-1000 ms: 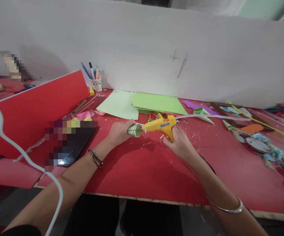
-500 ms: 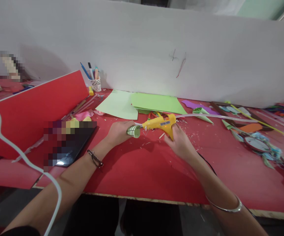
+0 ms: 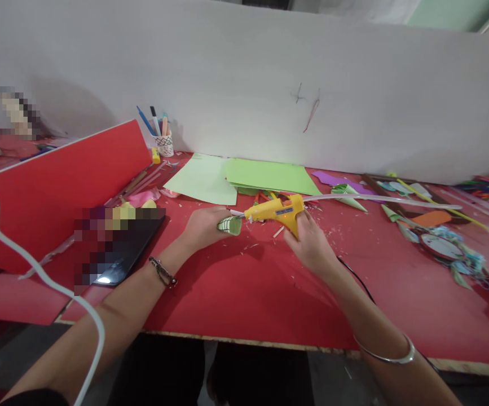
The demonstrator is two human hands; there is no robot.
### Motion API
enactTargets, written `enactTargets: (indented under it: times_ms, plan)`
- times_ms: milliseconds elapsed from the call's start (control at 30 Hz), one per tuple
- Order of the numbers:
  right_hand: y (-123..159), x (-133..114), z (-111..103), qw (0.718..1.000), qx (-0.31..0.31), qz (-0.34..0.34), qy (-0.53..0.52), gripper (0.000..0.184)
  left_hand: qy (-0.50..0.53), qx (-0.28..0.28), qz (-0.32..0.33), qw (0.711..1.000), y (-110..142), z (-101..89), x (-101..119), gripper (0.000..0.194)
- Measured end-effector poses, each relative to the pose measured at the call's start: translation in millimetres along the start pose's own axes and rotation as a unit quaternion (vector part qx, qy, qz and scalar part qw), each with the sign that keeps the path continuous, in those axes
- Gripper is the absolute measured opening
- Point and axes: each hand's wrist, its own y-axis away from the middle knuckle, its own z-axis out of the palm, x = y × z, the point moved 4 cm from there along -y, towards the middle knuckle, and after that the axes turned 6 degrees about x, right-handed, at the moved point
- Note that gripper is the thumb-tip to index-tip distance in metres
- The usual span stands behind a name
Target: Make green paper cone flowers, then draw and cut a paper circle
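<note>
My left hand is closed around a pale green paper cone marked with black grid lines, its open end facing right. A yellow hot glue gun is gripped in my right hand, with a clear glue stick running far out of its back. The gun's nozzle points left and sits at the rim of the cone; whether it touches the paper I cannot tell. Small paper scraps lie on the red tabletop below both hands.
Green paper sheets lie at the back, near a cup of pens. A dark tablet and a red board are on the left. A round craft piece and another green cone lie right. A white cable crosses the left side.
Both hands stay almost in place, with the glue gun's nozzle still at the cone's rim. The cone's open end has turned slightly, and the glue stick's far end reaches a little further right.
</note>
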Motion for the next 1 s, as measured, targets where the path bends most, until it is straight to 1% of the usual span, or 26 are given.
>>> enactTargets:
  times_ms: [67,233,367,433,500,600,633,767,867,1000]
  plan:
    - [0,-1,-1,1.000,0.003,0.001,0.005,0.032,0.000,-0.003,-0.011,1.000,0,0.8,-1,0.022]
    - [0,0,-2,1.000,0.024,0.005,0.011,0.027,-0.017,-0.018,-0.069,0.997,1,3.6,-6,0.033]
    - [1,0,-1,0.999,0.033,0.002,0.009,0.026,-0.020,-0.031,-0.079,0.996,1,4.9,-6,0.033]
    - [1,0,-1,0.999,0.034,0.004,0.009,0.028,-0.012,-0.036,-0.082,0.996,1,5.0,-7,0.033]
    - [0,0,-1,0.999,0.031,0.005,0.006,0.036,0.002,-0.039,-0.084,0.996,1,5.0,-7,0.033]
    - [0,-1,-2,1.000,0.030,0.008,0.000,0.052,0.034,-0.043,-0.084,0.995,1,4.8,-6,0.033]
    - [0,-2,-2,0.999,0.033,0.010,0.000,0.054,0.050,-0.044,-0.081,0.994,1,4.7,-5,0.032]
    - [1,-3,-4,0.999,0.035,0.017,0.001,0.053,0.127,-0.047,-0.055,0.989,0,4.5,-1,0.028]
    - [1,-4,-3,0.999,0.028,0.021,0.001,0.054,0.190,-0.062,-0.041,0.979,-1,5.5,2,0.027]
    - [1,-5,-3,1.000,0.024,0.013,-0.008,0.055,0.234,-0.078,-0.031,0.969,-1,6.2,5,0.028]
